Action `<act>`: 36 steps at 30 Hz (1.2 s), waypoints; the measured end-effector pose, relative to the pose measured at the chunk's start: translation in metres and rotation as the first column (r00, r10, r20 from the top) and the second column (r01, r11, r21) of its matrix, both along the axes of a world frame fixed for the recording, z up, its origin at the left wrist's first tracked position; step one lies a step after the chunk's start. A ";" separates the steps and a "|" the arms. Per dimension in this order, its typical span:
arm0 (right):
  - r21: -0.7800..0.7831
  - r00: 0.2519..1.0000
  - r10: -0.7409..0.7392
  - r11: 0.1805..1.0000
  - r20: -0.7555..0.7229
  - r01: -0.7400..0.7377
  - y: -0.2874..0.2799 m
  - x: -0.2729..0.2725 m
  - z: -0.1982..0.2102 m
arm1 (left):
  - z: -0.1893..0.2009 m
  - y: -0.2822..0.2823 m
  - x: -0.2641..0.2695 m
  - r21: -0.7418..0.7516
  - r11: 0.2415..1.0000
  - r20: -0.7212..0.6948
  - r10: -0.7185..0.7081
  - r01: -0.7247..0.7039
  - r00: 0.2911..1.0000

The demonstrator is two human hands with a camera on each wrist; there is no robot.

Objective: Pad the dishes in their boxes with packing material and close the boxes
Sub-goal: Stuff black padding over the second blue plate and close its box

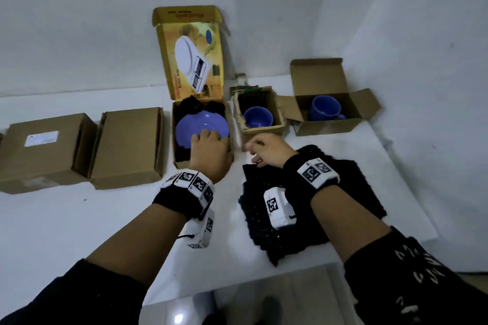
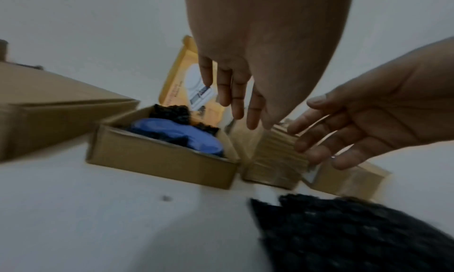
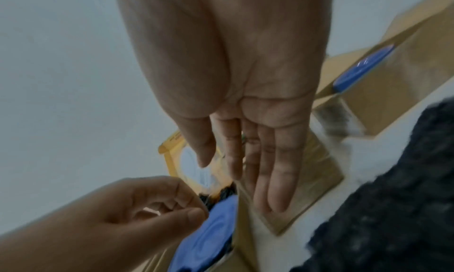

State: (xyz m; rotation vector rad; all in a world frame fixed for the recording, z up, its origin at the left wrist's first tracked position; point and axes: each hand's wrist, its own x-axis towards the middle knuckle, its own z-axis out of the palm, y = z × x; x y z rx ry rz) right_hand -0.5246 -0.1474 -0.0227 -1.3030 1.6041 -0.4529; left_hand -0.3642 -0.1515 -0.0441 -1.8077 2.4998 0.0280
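Note:
A blue plate (image 1: pixel 202 124) lies in an open box (image 1: pixel 182 165) with a raised yellow lid (image 1: pixel 192 60), black packing material (image 1: pixel 198 104) tucked behind it. My left hand (image 1: pixel 208 146) hovers over the plate's near edge, fingers loose and holding nothing (image 2: pixel 233 105). My right hand (image 1: pixel 265 152) hangs open beside that box, fingers straight (image 3: pixel 245 169), just in front of a small open box (image 1: pixel 264 129) holding a blue cup (image 1: pixel 257 116). Black packing sheets (image 1: pixel 330 200) lie under my right wrist. A third open box (image 1: pixel 327 126) holds a blue mug (image 1: pixel 326 108).
Two closed brown boxes (image 1: pixel 126 148) (image 1: pixel 39 153) sit at the left of the white table (image 1: pixel 105 219). The wall stands close behind the boxes. The table's front edge (image 1: pixel 237 287) runs just below my forearms.

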 end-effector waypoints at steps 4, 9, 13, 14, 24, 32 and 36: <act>-0.103 0.964 -0.009 0.995 -0.265 -0.019 0.027 -0.093 0.007 | 0.006 0.022 -0.066 0.076 0.985 -0.222 -0.133 0.153 0.966; -0.071 0.856 -0.048 0.997 -0.515 0.012 0.074 -0.162 -0.012 | -0.009 0.037 -0.122 0.212 0.950 -0.219 -0.184 0.231 0.958; -0.051 0.834 -0.030 0.999 -0.551 0.003 0.095 -0.167 -0.033 | -0.018 0.038 -0.145 0.255 0.948 -0.146 -0.158 0.191 0.977; -0.065 0.835 -0.043 0.998 -0.548 0.009 0.098 -0.166 -0.037 | -0.018 0.038 -0.149 0.238 0.954 -0.141 -0.153 0.184 0.978; -0.156 0.856 -0.124 0.986 -0.501 0.051 0.100 -0.172 -0.037 | 0.003 0.042 -0.157 0.164 0.980 -0.383 -0.045 0.116 0.923; -0.233 0.928 -0.119 0.972 -0.354 0.036 0.083 -0.166 -0.008 | 0.035 0.038 -0.145 0.281 0.955 -0.738 0.153 0.094 0.658; -0.239 0.993 -0.029 0.971 -0.114 0.001 0.070 -0.154 0.013 | 0.052 0.040 -0.131 0.363 0.915 -0.869 0.265 0.175 0.417</act>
